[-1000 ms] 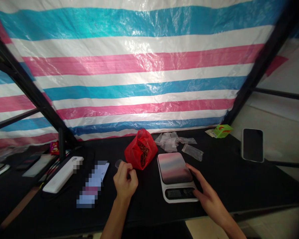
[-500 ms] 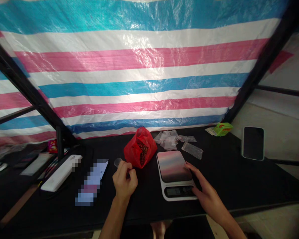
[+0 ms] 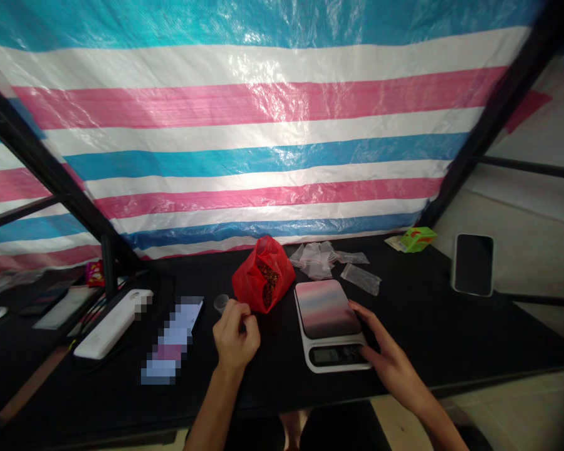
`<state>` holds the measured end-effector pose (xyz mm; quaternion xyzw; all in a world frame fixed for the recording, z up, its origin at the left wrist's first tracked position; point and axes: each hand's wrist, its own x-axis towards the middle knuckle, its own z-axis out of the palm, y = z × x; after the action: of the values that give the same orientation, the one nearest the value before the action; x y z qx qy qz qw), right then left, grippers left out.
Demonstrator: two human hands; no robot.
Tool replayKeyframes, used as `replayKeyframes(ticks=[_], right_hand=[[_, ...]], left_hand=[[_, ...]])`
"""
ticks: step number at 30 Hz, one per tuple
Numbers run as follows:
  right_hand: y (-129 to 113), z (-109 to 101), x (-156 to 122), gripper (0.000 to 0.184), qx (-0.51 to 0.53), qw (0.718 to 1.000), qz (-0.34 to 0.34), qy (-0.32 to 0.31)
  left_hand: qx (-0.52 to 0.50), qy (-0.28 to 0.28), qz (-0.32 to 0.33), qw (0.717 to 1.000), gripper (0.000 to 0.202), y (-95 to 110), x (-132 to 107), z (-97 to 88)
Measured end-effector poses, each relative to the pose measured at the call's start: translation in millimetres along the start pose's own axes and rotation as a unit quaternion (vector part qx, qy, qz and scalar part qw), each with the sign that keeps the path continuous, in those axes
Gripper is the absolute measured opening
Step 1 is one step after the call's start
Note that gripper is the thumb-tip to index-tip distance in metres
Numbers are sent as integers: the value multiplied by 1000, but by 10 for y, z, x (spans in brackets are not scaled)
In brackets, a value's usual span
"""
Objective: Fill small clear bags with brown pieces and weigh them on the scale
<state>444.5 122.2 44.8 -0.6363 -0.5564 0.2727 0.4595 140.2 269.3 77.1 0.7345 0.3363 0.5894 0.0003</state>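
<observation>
A white kitchen scale [image 3: 331, 308] with a silver plate lies on the black table. My right hand [image 3: 390, 360] is spread along its right side, index finger at the plate's edge and thumb on the control panel. The display shows faint figures I cannot read. My left hand [image 3: 236, 335] is curled into a loose fist on the table; whatever may be inside its fingers is hidden. Just behind that fist is a small clear cup [image 3: 220, 303], partly covered by the knuckles. Beyond it stands an open red bag [image 3: 251, 275] with small brown pieces [image 3: 269, 279] inside.
Clear plastic bags [image 3: 316, 260] lie behind the scale. A green box [image 3: 418, 239] and an upright phone-like device [image 3: 473, 264] are at right. Left are a phone [image 3: 173, 338] with a blurred screen and a white power strip [image 3: 108, 329]. Striped sheeting [image 3: 272, 106] hangs behind.
The scale's display now shows a lighter patch at its left. Both hands keep their places and shapes; the whole view has shifted slightly.
</observation>
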Motion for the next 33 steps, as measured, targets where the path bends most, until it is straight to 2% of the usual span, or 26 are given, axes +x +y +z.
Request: replayKeyframes(ticks=[4,9,15,22,33], right_hand=[[-32,8,-2,72,-32,999,-6,3],[-92,27,4,79,-93,995,-43,22],[-46,3,-19,84,-56,998,-12,7],[38,-18,32,79,1,1000,23,4],[-35,-48,41,85,-6,999,-5,-32]], left_hand=[[-1,3,-7,1000,26,8,4,-5],[-5,-1,-4,1000,26,15,9,1],[5,-3,-9,1000,25,4,-1,8],[6,-3,-15,1000,24,7,-5,2],[5,-11,-10,1000,24,8,-2,-4]])
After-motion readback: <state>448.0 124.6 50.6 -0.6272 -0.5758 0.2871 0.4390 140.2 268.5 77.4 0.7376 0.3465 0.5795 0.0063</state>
